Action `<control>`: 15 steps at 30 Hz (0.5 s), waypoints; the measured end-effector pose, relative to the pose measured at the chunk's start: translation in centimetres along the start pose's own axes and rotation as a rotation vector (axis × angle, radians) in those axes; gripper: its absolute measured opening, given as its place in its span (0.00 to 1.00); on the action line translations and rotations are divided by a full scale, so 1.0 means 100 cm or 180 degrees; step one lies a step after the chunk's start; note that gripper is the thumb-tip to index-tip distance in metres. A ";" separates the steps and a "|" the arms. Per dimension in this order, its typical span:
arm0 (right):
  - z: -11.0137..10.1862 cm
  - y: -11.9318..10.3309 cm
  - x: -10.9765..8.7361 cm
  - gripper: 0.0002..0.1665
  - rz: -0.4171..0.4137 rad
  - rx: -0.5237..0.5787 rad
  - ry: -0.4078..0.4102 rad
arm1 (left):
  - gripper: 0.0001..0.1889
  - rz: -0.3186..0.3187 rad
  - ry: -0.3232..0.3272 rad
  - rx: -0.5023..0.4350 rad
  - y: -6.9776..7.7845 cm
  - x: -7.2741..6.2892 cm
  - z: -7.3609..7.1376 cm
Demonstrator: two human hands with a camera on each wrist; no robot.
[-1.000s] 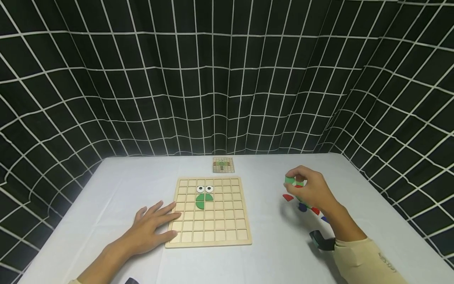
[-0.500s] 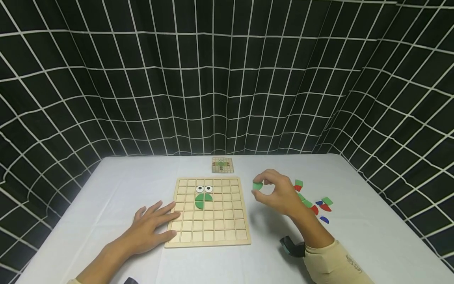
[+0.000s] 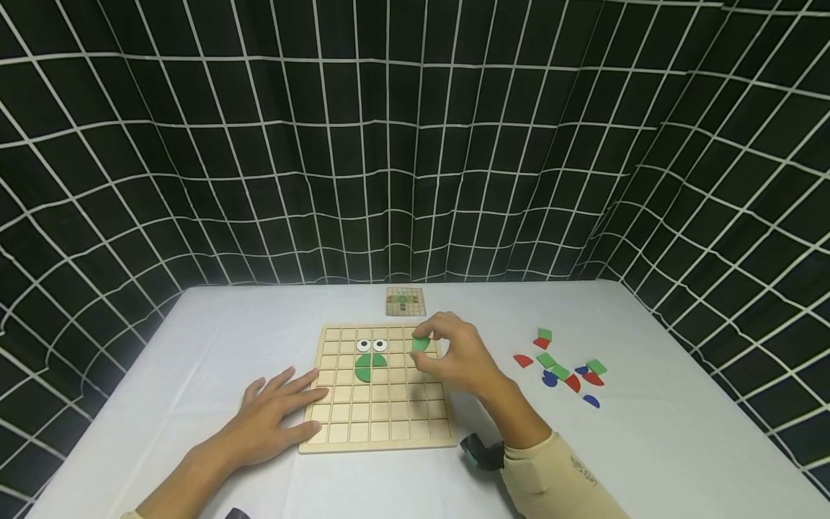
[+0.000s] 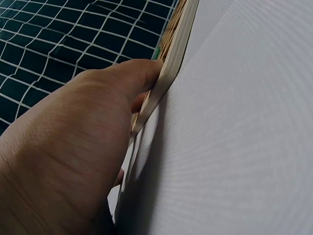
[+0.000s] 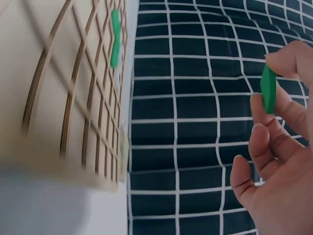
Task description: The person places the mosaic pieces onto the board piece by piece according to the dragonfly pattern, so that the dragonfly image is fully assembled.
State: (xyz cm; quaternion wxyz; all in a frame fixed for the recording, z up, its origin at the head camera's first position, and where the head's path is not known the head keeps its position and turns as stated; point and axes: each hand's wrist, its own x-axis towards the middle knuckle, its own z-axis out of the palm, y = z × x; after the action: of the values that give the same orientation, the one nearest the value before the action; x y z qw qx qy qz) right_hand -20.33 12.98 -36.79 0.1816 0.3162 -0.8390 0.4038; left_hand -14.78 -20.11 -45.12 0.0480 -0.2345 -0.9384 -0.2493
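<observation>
A wooden grid board (image 3: 382, 445) lies on the white table. Two round eye pieces (image 3: 372, 346) sit in its upper cells, with three green quarter-circle pieces (image 3: 364, 374) just below them. Above the board's right part, my right hand (image 3: 457, 357) pinches a green quarter-circle piece (image 5: 268, 90) between thumb and fingertips, apart from the board. My left hand (image 3: 275, 411) rests at the board's left edge, fingers spread and fairly straight. In the left wrist view, the thumb (image 4: 139, 76) touches the board's rim (image 4: 171, 63).
Behind the board lies a small picture card (image 3: 405, 301) showing a patterned grid. Loose pieces are scattered at the right, among them a green square (image 3: 596, 367), a red quarter circle (image 3: 523, 360) and a blue half circle (image 3: 591, 401). A black gridded curtain (image 3: 402, 158) surrounds the table.
My right hand has carried the green quarter-circle piece leftward from the loose pieces to above the board, uncovering the pile. My left hand has stayed at the board's edge.
</observation>
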 end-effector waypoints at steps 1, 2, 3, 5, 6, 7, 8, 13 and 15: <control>0.004 -0.001 0.001 0.11 0.0051 0.0008 -0.0016 | 0.27 0.0001 0.0001 -0.0001 0.000 0.000 0.000; 0.007 -0.002 0.003 0.10 0.0109 0.0025 -0.0037 | 0.27 0.0001 0.0002 -0.0003 -0.001 0.000 0.001; 0.011 -0.003 0.004 0.10 0.0164 0.0056 -0.0056 | 0.27 0.0004 -0.0003 -0.0003 -0.001 0.000 0.001; 0.018 -0.004 0.006 0.10 0.0276 0.0102 -0.0091 | 0.27 0.0003 -0.0012 -0.0005 -0.002 0.000 0.002; 0.021 -0.005 0.007 0.11 0.0337 0.0122 -0.0117 | 0.27 0.0003 -0.0013 -0.0005 -0.002 0.000 0.002; 0.025 -0.006 0.009 0.11 0.0392 0.0148 -0.0141 | 0.27 0.0001 -0.0016 -0.0005 -0.002 0.001 0.003; 0.028 -0.006 0.010 0.10 0.0438 0.0171 -0.0173 | 0.27 -0.0001 -0.0016 -0.0003 -0.002 0.001 0.003; 0.045 -0.005 0.016 0.09 0.0603 0.0151 -0.0386 | 0.27 -0.0024 -0.0006 0.0001 -0.001 0.001 0.001; 0.051 -0.005 0.017 0.09 0.0694 0.0144 -0.0489 | 0.27 -0.0034 -0.0016 0.0001 0.000 0.001 0.001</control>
State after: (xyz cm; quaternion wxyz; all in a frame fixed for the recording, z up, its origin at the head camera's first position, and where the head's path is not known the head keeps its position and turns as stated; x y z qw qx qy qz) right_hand -21.48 8.08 -38.64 0.0647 0.2572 -0.8705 0.4145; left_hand -14.88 -20.06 -45.16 0.0444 -0.2301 -0.9398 -0.2488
